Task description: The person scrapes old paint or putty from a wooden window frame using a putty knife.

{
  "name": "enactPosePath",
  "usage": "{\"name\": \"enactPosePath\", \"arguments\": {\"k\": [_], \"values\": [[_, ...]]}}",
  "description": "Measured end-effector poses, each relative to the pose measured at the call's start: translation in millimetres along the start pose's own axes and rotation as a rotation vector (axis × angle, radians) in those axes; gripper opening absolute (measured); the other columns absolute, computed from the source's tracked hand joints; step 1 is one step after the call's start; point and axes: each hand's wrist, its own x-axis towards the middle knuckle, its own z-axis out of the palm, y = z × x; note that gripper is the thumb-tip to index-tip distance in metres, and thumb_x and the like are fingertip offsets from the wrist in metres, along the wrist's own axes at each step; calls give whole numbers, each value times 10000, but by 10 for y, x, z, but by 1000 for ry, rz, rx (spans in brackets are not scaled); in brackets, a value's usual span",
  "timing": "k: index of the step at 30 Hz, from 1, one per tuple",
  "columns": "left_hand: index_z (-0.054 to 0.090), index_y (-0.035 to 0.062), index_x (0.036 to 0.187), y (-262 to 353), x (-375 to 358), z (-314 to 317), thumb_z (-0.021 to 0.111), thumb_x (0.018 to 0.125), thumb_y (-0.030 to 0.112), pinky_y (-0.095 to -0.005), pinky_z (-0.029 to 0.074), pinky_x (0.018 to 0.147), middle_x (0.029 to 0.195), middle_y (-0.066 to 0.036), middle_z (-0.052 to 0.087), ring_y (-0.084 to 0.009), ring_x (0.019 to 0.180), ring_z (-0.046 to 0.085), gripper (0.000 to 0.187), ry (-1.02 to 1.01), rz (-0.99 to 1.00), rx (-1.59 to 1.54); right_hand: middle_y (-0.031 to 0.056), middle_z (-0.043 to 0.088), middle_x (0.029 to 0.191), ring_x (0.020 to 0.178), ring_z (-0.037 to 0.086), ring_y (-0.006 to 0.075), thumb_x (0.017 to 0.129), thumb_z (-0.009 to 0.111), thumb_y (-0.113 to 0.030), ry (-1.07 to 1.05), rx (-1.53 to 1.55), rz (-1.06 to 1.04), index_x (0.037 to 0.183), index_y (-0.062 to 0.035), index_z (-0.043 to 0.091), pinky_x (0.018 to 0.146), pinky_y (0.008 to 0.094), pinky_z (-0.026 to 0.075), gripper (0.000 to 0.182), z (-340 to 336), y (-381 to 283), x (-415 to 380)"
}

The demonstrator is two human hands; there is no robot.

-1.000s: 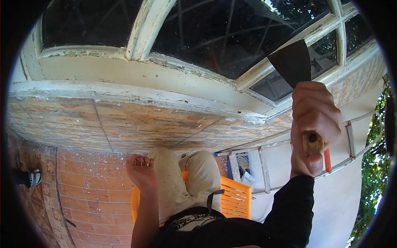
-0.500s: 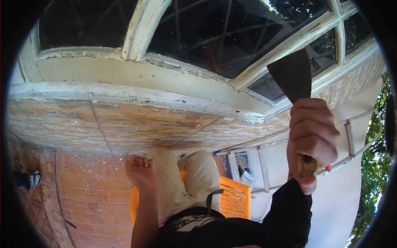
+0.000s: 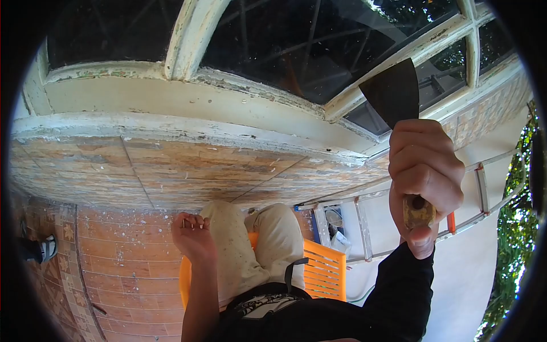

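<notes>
My right hand [image 3: 426, 165] is wrapped around the wooden handle [image 3: 417, 212] of a putty knife, thumb lying along the handle's end. Its wide dark blade [image 3: 393, 93] points up and away, overlapping the lower right panes of the window in this view. The white window frame [image 3: 142, 98] has chipped, flaking paint. Beside my knee, my left hand [image 3: 194, 232] is held palm up, fingers curled in with nothing in them.
I sit on an orange plastic chair [image 3: 323, 272]. A metal ladder [image 3: 364, 231] lies to the right. Below the window runs a stone-tiled wall [image 3: 188, 168]. Paint flecks dot the tiled floor [image 3: 125, 273]. Another person's foot [image 3: 49, 248] shows at far left.
My right hand and the putty knife have shifted slightly up and left, and the handle's end now turns more toward me. My left hand has hardly moved.
</notes>
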Motion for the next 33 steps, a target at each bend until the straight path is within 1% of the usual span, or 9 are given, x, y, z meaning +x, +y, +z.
{"name": "enactPosePath", "arguments": {"k": [4,6,15,17,19,21,26,31,33], "values": [[529,103,795,-10,29,-13,570,855,202,-327,370,655,719,-1,457,-147,650,432,122,2,-7,0,56,362,500,394,386,218,871,470,-552,-32,104,-104,584,-46,384,412,358,298,589,-44,4,34],[530,103,797,-3,3,8,567,855,196,-324,366,651,720,-2,460,-148,645,428,116,10,-5,8,53,367,498,386,385,216,887,464,-531,-29,-30,5,580,-41,387,404,356,293,583,-68,13,0],[518,101,788,-11,-14,36,562,856,191,-324,359,644,714,-3,450,-149,639,433,121,32,7,8,63,368,491,411,407,227,898,448,-513,1,-79,16,562,-52,367,431,351,314,576,12,-93,-2],[518,101,787,-15,-1,1,563,855,192,-324,359,643,713,-3,454,-148,639,433,122,18,4,10,50,379,455,410,416,216,882,383,-704,-63,-81,120,548,-70,367,486,354,418,716,-2,-68,4],[518,102,787,-7,10,-11,564,854,193,-325,359,642,712,-2,457,-147,639,432,122,8,10,10,49,376,455,402,417,213,880,372,-716,-25,-7,31,548,-66,369,481,348,409,729,29,-60,9],[516,102,784,-9,13,-4,565,851,193,-324,360,642,706,1,458,-146,636,430,123,11,4,2,70,379,503,400,397,237,879,458,-520,-76,34,-69,567,-50,392,437,361,319,568,30,-104,23],[516,94,810,-1,-10,41,544,841,176,-314,361,627,724,0,452,-147,637,429,91,17,1,16,60,378,487,360,366,211,883,472,-510,-35,51,-22,563,-34,401,374,334,283,578,48,-50,42],[513,93,809,-20,9,5,547,839,172,-317,365,621,726,-1,455,-148,631,430,92,8,-4,-3,47,371,483,359,368,198,882,477,-491,59,38,-144,571,-50,408,394,328,317,544,70,13,-3],[512,92,809,-14,5,4,547,840,172,-316,367,620,734,-1,456,-150,635,432,93,8,-10,-2,30,375,453,396,409,187,912,362,-678,-127,15,44,567,-63,392,437,326,381,706,37,47,-7]]}}
